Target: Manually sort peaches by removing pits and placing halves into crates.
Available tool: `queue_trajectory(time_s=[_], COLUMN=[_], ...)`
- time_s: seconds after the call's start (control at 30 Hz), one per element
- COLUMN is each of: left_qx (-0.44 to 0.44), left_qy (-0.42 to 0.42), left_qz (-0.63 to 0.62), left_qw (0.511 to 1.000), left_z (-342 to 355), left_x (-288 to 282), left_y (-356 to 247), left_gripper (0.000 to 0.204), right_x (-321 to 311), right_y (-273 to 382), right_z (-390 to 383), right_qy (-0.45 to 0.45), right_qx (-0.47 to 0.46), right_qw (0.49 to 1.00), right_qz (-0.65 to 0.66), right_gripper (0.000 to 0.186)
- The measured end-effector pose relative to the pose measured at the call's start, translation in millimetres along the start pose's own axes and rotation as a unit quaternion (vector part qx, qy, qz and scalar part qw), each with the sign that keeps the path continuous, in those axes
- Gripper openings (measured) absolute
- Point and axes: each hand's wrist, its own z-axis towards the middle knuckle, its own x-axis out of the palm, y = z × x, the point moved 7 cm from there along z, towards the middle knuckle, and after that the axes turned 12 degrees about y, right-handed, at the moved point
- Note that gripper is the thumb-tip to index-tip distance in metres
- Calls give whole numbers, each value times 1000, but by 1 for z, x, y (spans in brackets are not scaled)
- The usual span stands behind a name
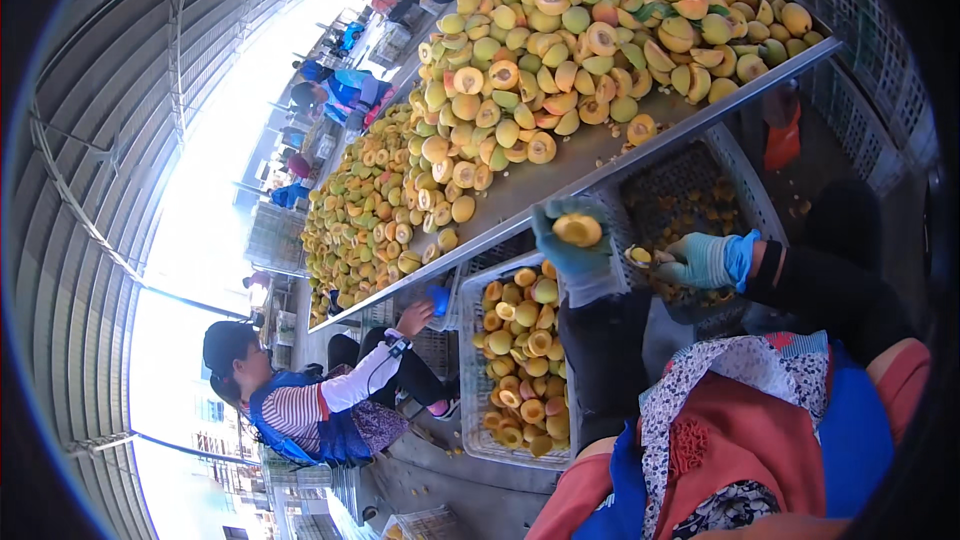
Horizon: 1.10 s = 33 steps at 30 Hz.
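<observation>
My left hand [573, 240], in a teal glove, is closed round a yellow peach half [578, 230], whose hollowed cut face is turned up. To its right, my right hand [697, 261], gloved with a blue cuff, is closed on a small short tool [660, 257]. A yellowish bit shows at the tool's tip; whether it is fruit or pit I cannot tell. Both hands are just this side of the metal table's edge [660, 140]. Below my right hand stands a grey crate [745, 175] with scattered dark yellow scraps. A pale crate [470, 410] of peach halves stands left of my left arm.
A large heap of peaches [560, 50], many halved, covers the sloping table. At the left a person [300, 390] in a striped top sits with one hand at the table's edge. An orange-red object [783, 140] and stacked crates [860, 70] are at the right.
</observation>
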Motion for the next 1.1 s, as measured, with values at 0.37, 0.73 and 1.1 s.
queue_trajectory(time_s=[0.37, 0.73, 1.1], left_qx=[32, -148, -27], left_qy=[-184, 132, 104], left_qz=[826, 880, 746], left_qw=[532, 432, 657], left_z=[-57, 133, 111], left_x=[-29, 29, 26], left_y=[-189, 98, 80], left_gripper=[35, 53, 30], right_x=[-109, -112, -118], right_y=[-35, 6, 14], right_z=[-9, -47, -49], right_qy=[-427, -389, -466], right_qx=[-19, 18, -132], right_qw=[901, 915, 874], right_qz=[-80, -110, -47], right_gripper=[29, 33, 32])
